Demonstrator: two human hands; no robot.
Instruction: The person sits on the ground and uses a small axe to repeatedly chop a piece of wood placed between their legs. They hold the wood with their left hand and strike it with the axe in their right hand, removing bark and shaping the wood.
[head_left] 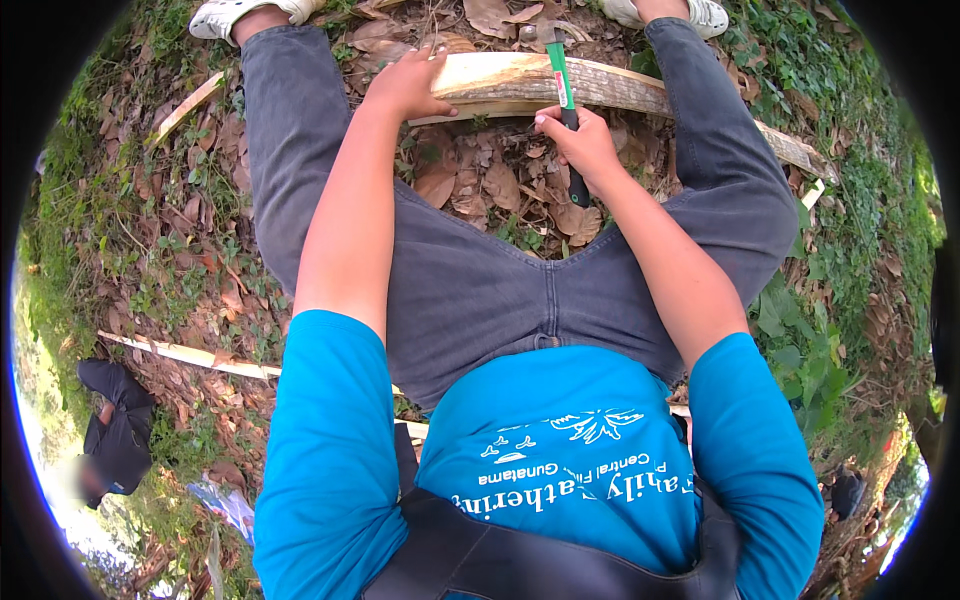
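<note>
A long piece of split wood [490, 76] lies crosswise between my lower legs, pale on the left and rough with bark toward the right. My left hand [408, 86] grips its left end, thumb on the near edge and fingers over the top. In my right hand [583, 145] is a hammer [561, 80] with a green shaft and a black grip, my fingers closed round it. The hammer's shaft crosses above the wood, its small dark head beyond the far edge. Whether it touches the wood I cannot tell.
Dry brown leaves [500, 187] and green plants cover the ground. Pale wood strips lie at left, one long strip [190, 353] and a shorter one [190, 105]. A person in dark clothes [122, 420] is at the lower left. My trousered legs [300, 140] flank the wood.
</note>
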